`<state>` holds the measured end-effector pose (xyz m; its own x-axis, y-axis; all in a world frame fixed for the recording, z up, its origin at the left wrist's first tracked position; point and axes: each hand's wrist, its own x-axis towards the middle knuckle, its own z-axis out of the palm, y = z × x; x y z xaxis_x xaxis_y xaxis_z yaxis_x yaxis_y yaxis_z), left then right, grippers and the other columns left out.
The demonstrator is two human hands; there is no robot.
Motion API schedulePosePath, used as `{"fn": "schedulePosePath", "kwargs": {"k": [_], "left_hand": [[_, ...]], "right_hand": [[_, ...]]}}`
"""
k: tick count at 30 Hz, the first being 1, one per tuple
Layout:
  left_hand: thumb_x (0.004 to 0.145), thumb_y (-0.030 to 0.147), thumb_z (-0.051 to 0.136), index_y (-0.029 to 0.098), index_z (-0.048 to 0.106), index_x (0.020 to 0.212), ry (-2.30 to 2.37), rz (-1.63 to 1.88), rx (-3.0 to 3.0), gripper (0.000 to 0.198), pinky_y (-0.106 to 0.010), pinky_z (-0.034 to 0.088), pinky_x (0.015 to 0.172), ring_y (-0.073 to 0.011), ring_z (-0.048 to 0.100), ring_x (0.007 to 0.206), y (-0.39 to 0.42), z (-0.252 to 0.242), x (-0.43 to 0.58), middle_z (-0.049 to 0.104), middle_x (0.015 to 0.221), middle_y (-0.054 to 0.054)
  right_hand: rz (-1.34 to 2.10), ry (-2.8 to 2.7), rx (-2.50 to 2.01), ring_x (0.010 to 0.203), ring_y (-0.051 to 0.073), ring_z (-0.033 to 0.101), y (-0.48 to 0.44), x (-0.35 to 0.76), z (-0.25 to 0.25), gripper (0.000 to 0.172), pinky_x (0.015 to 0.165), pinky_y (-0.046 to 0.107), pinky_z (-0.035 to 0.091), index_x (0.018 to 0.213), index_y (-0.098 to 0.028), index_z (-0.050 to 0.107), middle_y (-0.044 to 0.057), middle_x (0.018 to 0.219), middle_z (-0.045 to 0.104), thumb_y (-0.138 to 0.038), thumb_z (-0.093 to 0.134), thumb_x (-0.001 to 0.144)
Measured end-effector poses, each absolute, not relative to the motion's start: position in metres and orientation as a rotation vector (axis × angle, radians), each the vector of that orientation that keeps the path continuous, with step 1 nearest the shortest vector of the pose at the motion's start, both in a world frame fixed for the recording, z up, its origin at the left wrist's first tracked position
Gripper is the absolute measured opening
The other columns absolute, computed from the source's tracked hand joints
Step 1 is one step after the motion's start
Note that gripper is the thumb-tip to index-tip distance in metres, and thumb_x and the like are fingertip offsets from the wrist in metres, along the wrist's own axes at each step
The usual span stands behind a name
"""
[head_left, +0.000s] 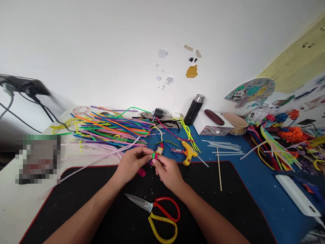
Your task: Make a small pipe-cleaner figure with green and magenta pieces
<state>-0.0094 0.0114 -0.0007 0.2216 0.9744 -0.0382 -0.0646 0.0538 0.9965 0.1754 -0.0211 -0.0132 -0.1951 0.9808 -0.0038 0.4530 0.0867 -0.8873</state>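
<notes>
My left hand (133,162) and my right hand (169,171) meet above the far edge of a black mat (228,203). Both pinch a small pipe-cleaner piece (155,156) of green, pink and red. Its lower part is hidden by my fingers. A small pink bit (142,173) lies on the mat just under my left hand. Scissors (158,211) with red and yellow handles lie on the mat between my forearms. Beyond my hands a big heap of coloured pipe cleaners (111,130) covers the table to the left.
A yellow glue gun (188,152) lies right of my hands, with clear glue sticks (224,146) and a wooden skewer (219,169) beyond. At the back stand a black flask (194,109), a white box (212,125) and a bowl (235,122). More craft pieces (284,142) crowd the right.
</notes>
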Motion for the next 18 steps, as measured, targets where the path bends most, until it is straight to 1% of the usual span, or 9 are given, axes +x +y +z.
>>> {"fn": "schedulePosePath", "kwargs": {"k": [2, 3, 6, 8, 10, 14, 18], "left_hand": [[0.079, 0.038, 0.081, 0.022, 0.080, 0.089, 1.061, 1.087, 1.299, 0.019, -0.036, 0.062, 0.081, -0.0225, 0.076, 0.083, 0.010, -0.001, -0.009, 0.081, 0.087, -0.003], [0.081, 0.037, 0.079, 0.022, 0.080, 0.089, 1.086, 1.103, 1.334, 0.017, -0.037, 0.063, 0.081, -0.0229, 0.076, 0.084, 0.010, -0.001, -0.009, 0.081, 0.088, -0.003], [0.084, 0.035, 0.073, 0.023, 0.080, 0.091, 1.147, 1.124, 1.415, 0.015, -0.037, 0.063, 0.078, -0.0236, 0.076, 0.085, 0.009, 0.000, -0.010, 0.081, 0.091, -0.004], [0.086, 0.034, 0.071, 0.023, 0.080, 0.093, 1.186, 1.143, 1.468, 0.016, -0.037, 0.062, 0.078, -0.0234, 0.076, 0.085, 0.008, 0.000, -0.011, 0.081, 0.091, -0.004], [0.087, 0.032, 0.069, 0.024, 0.080, 0.092, 1.222, 1.162, 1.535, 0.015, -0.038, 0.061, 0.080, -0.0229, 0.075, 0.084, 0.008, 0.000, -0.011, 0.080, 0.091, -0.003], [0.090, 0.027, 0.064, 0.026, 0.080, 0.093, 1.250, 1.164, 1.680, 0.016, -0.037, 0.059, 0.081, -0.0225, 0.075, 0.086, 0.007, -0.003, -0.011, 0.079, 0.090, -0.002], [0.092, 0.025, 0.061, 0.026, 0.079, 0.095, 1.239, 1.148, 1.786, 0.018, -0.035, 0.058, 0.083, -0.0227, 0.076, 0.092, 0.008, -0.006, -0.011, 0.079, 0.095, -0.003]], "right_hand": [[1.040, -1.732, -1.434, 0.044, 0.014, 0.053, -0.022, 0.175, -0.014, 0.027, 0.050, 0.025, 0.037, 0.095, -0.022, 0.071, -0.003, 0.059, 0.062, -0.041, 0.055, 0.105], [1.027, -1.741, -1.442, 0.045, 0.014, 0.053, -0.022, 0.174, -0.015, 0.025, 0.050, 0.026, 0.037, 0.096, -0.022, 0.072, -0.003, 0.059, 0.062, -0.040, 0.056, 0.104], [0.977, -1.798, -1.451, 0.050, 0.016, 0.057, -0.024, 0.172, -0.014, 0.023, 0.053, 0.027, 0.038, 0.090, -0.021, 0.070, -0.002, 0.059, 0.063, -0.036, 0.058, 0.102], [0.950, -1.857, -1.435, 0.054, 0.016, 0.059, -0.026, 0.170, -0.012, 0.023, 0.057, 0.027, 0.038, 0.082, -0.022, 0.065, -0.002, 0.059, 0.063, -0.033, 0.058, 0.102], [0.932, -1.909, -1.417, 0.056, 0.016, 0.059, -0.027, 0.169, -0.009, 0.028, 0.060, 0.027, 0.038, 0.075, -0.023, 0.057, -0.001, 0.059, 0.063, -0.031, 0.057, 0.101], [0.929, -1.948, -1.404, 0.056, 0.016, 0.057, -0.028, 0.168, -0.004, 0.031, 0.060, 0.028, 0.035, 0.071, -0.023, 0.049, -0.002, 0.059, 0.061, -0.029, 0.056, 0.101], [0.912, -2.014, -1.384, 0.055, 0.015, 0.053, -0.028, 0.170, 0.002, 0.035, 0.058, 0.028, 0.031, 0.069, -0.023, 0.047, -0.002, 0.059, 0.059, -0.029, 0.057, 0.102]]}}
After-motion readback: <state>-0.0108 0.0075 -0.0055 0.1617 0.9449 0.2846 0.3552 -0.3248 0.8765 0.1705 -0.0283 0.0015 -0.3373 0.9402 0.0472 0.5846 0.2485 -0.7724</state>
